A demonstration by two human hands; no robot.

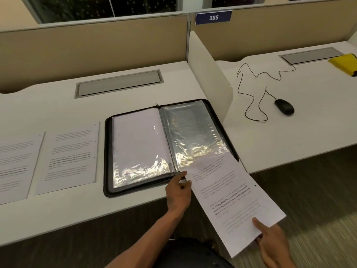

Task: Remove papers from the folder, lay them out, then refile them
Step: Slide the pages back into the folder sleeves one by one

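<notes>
White desk [58, 105], partitioned from a second desk [289, 132] on the right by an upright white divider [208, 74]. Tan partition wall [96, 45] along the back edge; blue "385" plate [213, 17] at its top.

Folder [166, 144]: black zip binder, lying open and flat near the front edge of the tabletop, right side close to the divider. Left sleeve holds a white sheet; right sleeve glossy, contents unclear.

Two printed papers [71, 157] lie flat side by side on the tabletop left of the folder, apart from it; the leftmost runs out of view.

Third sheet [231, 200]: top end at the right sleeve's front edge, the rest hanging out past the desk's front edge, tilted.

Right hand [270, 240]: pinches the sheet's lower end, thumb on top.
Left hand [178, 192]: fingers curled at the folder's front edge by the spine, touching the sheet's left edge; whether it grips sleeve or sheet, cannot tell.

Right desk: black mouse [284, 106] with looping cord [251, 89]; yellow item [345, 63] at far right edge.
</notes>
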